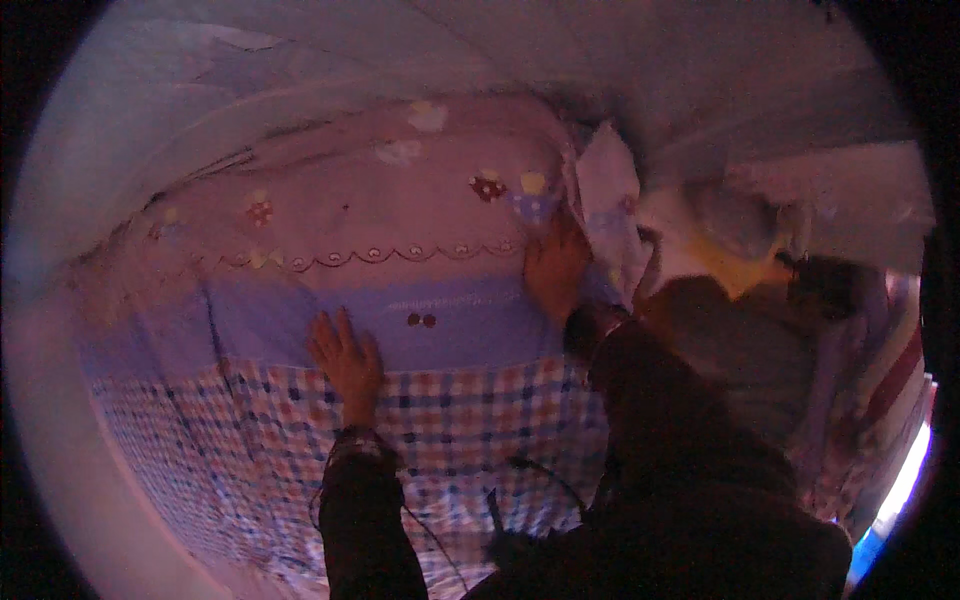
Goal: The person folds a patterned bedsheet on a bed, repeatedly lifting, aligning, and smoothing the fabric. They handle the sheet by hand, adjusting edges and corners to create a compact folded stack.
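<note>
A large cloth like a bed sheet (pixel 465 225) lies spread before me, with a pink part bearing small printed figures, a scalloped line, a purple band and a checked part. My left hand (pixel 349 360) rests flat, fingers apart, where the purple band meets the checks. Farther to the right, my right hand (pixel 556 262) lies on the cloth's right side, by the pink and purple border; its fingertips are dim, and whether they pinch the cloth cannot be told. Just beyond it hangs a pale printed cloth (pixel 609 195).
Pale hanging fabric (pixel 247 67), like a net, surrounds the far and left sides. To the right lie blurred things, among them something yellow (pixel 731 274) and a grey cloth (pixel 735 352). Dark thin cords (pixel 435 536) hang near my sleeves.
</note>
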### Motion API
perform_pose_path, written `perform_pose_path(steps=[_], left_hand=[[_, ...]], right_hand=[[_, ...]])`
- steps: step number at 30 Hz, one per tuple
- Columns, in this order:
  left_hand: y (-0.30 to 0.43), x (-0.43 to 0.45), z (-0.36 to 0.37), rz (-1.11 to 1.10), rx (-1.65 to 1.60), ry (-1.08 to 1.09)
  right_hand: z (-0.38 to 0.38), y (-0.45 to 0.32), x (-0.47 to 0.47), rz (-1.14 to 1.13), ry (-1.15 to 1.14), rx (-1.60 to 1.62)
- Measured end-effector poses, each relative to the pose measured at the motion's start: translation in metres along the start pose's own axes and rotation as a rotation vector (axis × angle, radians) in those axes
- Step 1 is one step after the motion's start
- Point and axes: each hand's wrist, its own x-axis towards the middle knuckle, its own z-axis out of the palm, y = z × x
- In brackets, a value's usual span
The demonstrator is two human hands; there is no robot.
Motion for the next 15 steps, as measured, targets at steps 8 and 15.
perform_pose_path(steps=[8,15], left_hand=[[0.126,-0.112,0.019,-0.351,0.183,-0.162],[0.133,-0.135,0.035,-0.386,0.083,-0.140]], right_hand=[[-0.034,-0.008,-0.003,-0.073,-0.020,0.289],[-0.101,0.013,0.112,-0.455,-0.049,0.346]])
